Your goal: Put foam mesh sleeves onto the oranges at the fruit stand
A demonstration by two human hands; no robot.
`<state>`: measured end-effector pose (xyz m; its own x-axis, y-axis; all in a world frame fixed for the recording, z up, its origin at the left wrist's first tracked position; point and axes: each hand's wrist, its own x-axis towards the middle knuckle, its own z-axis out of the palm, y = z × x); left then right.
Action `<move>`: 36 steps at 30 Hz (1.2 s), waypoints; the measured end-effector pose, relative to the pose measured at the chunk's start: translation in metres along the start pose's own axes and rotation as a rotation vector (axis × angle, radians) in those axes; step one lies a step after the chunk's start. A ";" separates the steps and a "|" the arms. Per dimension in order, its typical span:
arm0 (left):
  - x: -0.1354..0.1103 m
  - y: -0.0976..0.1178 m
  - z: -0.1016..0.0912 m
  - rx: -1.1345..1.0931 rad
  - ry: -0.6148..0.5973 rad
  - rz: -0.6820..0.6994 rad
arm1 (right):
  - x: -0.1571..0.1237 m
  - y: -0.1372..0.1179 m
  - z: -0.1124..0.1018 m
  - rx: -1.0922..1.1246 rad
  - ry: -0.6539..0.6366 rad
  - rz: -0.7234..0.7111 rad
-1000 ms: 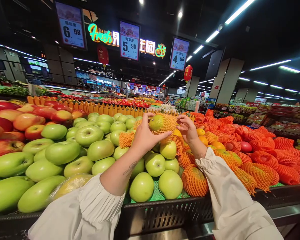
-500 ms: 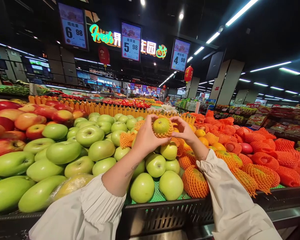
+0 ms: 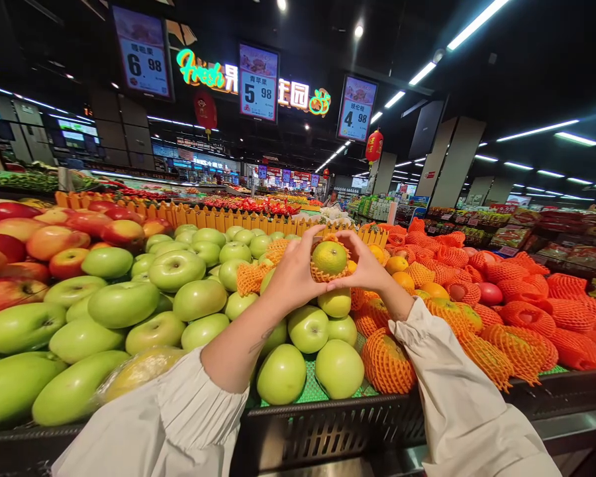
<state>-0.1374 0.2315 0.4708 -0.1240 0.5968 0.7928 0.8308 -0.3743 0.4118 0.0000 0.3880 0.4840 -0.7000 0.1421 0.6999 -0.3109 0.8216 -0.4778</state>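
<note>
Both my hands are raised over a supermarket fruit stand and cup one greenish-yellow orange [image 3: 330, 257] between them. An orange foam net [image 3: 322, 273] sits bunched under the fruit's lower half. My left hand [image 3: 293, 273] grips the fruit and net from the left, fingers curled round. From the right, my right hand [image 3: 365, 266] presses on the fruit with curled fingers and thumb. Both arms wear white sleeves. Directly below the hands lie green apples [image 3: 308, 327].
Green apples [image 3: 124, 301] fill the bin's middle, red apples [image 3: 54, 240] its far left, netted oranges [image 3: 487, 318] its right. A black crate rim [image 3: 328, 427] runs along the front. Price signs [image 3: 258, 83] hang overhead. Aisles and shelves stretch behind.
The foam net has been pushed down from covering most of the orange to only its underside. Both hands have closed in round the fruit and dropped slightly.
</note>
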 end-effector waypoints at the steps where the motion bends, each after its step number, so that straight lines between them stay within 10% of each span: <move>1: 0.000 0.001 0.000 -0.004 -0.005 0.001 | 0.000 -0.001 0.000 0.009 0.009 -0.001; 19: 0.004 0.005 0.003 -0.290 0.081 -0.111 | 0.008 0.014 0.004 0.405 0.347 0.182; 32: 0.006 0.001 0.004 -0.226 -0.005 -0.060 | 0.003 0.009 0.004 0.491 0.101 0.202; 36: 0.004 0.002 0.004 -0.162 0.006 -0.112 | 0.011 0.020 -0.017 0.370 0.210 0.237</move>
<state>-0.1338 0.2359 0.4736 -0.2146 0.6369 0.7405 0.7137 -0.4154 0.5640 -0.0023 0.4154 0.4911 -0.6461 0.4415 0.6226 -0.3925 0.5073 -0.7672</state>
